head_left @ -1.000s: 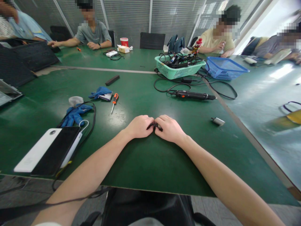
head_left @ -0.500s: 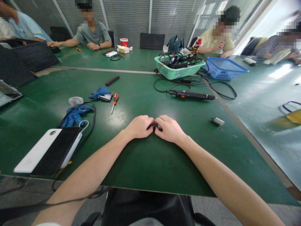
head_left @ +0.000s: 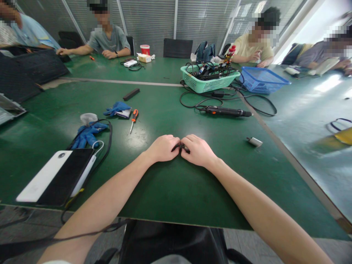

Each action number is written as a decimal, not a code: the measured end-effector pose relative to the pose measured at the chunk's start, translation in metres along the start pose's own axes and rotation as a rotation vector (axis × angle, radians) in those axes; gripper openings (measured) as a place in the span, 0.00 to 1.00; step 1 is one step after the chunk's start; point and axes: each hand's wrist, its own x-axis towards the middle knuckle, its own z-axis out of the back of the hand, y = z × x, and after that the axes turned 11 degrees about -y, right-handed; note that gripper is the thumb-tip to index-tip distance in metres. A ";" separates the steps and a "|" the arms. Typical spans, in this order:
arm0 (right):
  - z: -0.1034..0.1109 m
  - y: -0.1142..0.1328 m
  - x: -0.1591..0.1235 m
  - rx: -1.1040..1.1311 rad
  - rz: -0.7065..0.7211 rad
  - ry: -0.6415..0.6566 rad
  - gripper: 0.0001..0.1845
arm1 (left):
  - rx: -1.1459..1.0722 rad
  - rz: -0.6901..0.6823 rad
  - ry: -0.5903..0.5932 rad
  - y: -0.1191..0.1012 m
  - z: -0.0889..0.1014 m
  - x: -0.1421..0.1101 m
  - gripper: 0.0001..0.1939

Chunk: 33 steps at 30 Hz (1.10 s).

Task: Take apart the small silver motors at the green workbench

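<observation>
A wide green table is filling most of the view, its sections meeting along pale seams, in a room lined with slatted window blinds. Seated people are working along the far sides, one in a grey T-shirt and one in a pale yellow T-shirt. Toward the back, a mint-green plastic basket is holding tangled cables and tools beside a blue plastic basket, and a black electric screwdriver is lying among its cords in front of them. Nearer, an orange-handled screwdriver is lying on the table not far from blue gloves, while a white-and-black flat case is resting near the left edge. A red cup is standing far off, any lettering on it too small to read. The person's left hand and right hand are meeting near the middle of the table, both grips closed, pinching a small black object between them. The fingers are hiding most of it, so its shape is hard to make out.
</observation>
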 end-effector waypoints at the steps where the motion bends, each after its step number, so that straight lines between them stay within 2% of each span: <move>1: 0.000 0.000 0.000 0.001 -0.001 -0.002 0.02 | 0.002 0.001 0.000 0.000 0.000 0.000 0.06; 33: 0.001 0.000 0.001 -0.005 0.000 -0.005 0.01 | -0.025 0.008 0.009 -0.001 0.002 0.000 0.06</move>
